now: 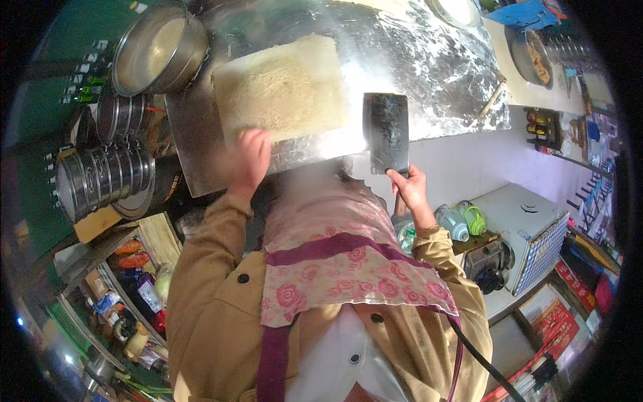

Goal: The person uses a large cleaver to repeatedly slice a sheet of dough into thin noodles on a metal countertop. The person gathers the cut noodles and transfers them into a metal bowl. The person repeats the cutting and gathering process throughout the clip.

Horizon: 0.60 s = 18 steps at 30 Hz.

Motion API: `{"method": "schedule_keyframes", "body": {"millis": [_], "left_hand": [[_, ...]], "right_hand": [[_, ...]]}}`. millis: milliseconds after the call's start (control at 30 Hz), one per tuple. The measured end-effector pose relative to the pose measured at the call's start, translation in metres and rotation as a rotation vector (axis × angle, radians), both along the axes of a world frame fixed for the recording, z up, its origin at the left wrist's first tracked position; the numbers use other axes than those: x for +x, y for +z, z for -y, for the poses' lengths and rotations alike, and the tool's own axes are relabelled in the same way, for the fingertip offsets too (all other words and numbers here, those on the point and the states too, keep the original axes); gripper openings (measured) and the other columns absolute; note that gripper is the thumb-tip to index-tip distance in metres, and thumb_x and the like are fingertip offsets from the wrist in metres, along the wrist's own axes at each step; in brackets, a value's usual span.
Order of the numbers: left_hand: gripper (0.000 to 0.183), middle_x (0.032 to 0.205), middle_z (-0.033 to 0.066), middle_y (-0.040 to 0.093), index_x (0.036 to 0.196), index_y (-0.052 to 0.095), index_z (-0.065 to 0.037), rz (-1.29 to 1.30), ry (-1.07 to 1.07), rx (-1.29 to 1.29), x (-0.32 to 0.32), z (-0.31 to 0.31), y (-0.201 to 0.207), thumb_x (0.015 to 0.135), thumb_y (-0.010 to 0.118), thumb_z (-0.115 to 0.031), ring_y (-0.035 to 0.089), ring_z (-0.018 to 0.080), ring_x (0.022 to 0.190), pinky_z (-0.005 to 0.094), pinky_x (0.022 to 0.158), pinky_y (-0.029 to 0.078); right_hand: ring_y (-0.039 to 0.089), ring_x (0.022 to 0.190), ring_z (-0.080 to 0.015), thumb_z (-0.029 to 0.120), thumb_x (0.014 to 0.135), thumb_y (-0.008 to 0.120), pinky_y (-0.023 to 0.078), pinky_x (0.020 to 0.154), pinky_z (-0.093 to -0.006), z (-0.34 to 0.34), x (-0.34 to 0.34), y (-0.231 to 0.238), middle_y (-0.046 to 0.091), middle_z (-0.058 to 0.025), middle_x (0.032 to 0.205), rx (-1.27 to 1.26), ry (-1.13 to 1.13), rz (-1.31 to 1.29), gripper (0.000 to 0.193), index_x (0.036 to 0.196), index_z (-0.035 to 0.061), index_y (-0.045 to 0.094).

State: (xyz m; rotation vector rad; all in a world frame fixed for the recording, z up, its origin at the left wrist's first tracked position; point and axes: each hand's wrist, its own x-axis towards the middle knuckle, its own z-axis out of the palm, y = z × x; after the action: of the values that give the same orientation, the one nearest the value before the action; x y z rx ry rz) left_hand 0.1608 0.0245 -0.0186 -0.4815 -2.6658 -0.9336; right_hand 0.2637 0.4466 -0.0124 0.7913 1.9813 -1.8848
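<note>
My right hand (410,191) is wrapped round the handle of a cleaver (387,130). Its broad dark blade points away from me, over the front edge of a metal worktop (429,100). A pale, rough-surfaced sheet (284,84), which looks like dough or a floured cloth, lies flat on the worktop. At its near left corner is my left hand (254,157), slightly blurred, with the fingers curled. Whatever the left fingers hold, if anything, is hidden.
A large round metal pot (161,50) stands at the far left. Stacked round metal steamers or sieves (104,177) are below it. White flour is smeared across the worktop's right part. A thin stick (493,98) lies near its right edge. A white cabinet (512,214) stands at right.
</note>
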Motion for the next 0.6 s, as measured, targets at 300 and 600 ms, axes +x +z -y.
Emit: {"method": "schedule_keyframes", "body": {"millis": [300,600], "left_hand": [[0.047,0.139,0.0248,0.060,0.134,0.060,0.007,0.091,0.086,-0.077,0.071,-0.034,-0.053,0.092,0.062,-0.014,0.054,0.0427,0.134,0.0514,0.119,0.040],[0.061,0.158,0.0224,0.045,0.150,0.047,0.004,0.467,-0.277,-0.131,0.030,-0.165,-0.036,0.097,0.063,-0.022,0.039,0.0375,0.150,0.0467,0.125,0.031]], "right_hand": [[0.055,0.048,-0.0088,0.009,0.093,0.079,0.043,0.046,-0.0262,-0.015,0.021,-0.035,0.063,0.0002,0.064,0.069,-0.126,0.034,0.015,0.087,0.0053,0.067],[0.056,0.050,-0.0097,0.014,0.093,0.081,0.045,0.047,-0.0277,0.018,-0.005,-0.044,0.064,-0.0015,0.067,0.021,-0.244,0.003,0.019,0.091,0.0030,0.066]]}}
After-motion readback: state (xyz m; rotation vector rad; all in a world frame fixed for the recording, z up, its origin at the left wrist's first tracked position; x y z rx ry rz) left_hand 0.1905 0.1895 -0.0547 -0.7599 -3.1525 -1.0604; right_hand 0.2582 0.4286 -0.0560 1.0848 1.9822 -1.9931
